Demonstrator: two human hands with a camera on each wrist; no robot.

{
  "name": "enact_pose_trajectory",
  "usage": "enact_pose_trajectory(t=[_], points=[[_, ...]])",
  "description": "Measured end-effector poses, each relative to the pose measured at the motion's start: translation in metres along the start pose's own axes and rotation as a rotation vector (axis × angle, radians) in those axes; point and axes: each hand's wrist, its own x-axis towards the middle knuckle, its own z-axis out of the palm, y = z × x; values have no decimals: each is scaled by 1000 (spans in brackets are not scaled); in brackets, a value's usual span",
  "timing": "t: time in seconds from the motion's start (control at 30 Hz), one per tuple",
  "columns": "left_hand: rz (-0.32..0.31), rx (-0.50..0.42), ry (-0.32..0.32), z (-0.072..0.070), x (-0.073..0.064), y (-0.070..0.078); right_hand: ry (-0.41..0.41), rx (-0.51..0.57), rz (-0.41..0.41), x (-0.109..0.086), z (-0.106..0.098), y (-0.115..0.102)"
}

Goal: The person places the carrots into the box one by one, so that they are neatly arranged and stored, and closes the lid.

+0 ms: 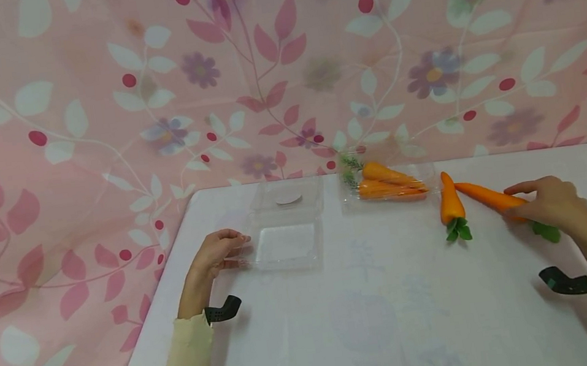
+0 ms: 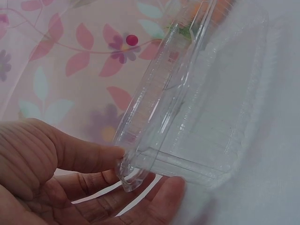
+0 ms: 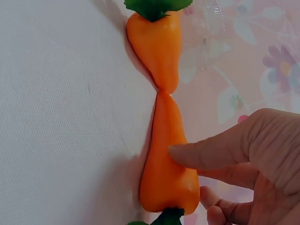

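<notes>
On the left, an opened clear plastic clamshell box [image 1: 286, 246] lies on the table with its lid tipped back. My left hand [image 1: 219, 254] holds its left edge; in the left wrist view the thumb is on the rim and the fingers [image 2: 166, 197] are below and beside the corner. To the right, an orange carrot [image 1: 487, 196] with green leaves lies slanted, and my right hand [image 1: 549, 202] grips its thick end. The right wrist view shows the thumb on top of the carrot [image 3: 166, 164], the other fingers partly hidden behind it. Its thin tip meets a second carrot [image 1: 451, 202].
Another clear plastic box [image 1: 349, 203] with several carrots [image 1: 388, 183] inside stands at the back centre, close to the second carrot. A white cloth covers the table [image 1: 377, 314]. Behind it hangs a pink floral curtain [image 1: 281, 86].
</notes>
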Motion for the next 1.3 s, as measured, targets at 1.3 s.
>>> enact_pose_trajectory(t=[1.3], points=[[14, -7, -3, 1, 1, -2, 326, 72, -89, 4, 16, 9]])
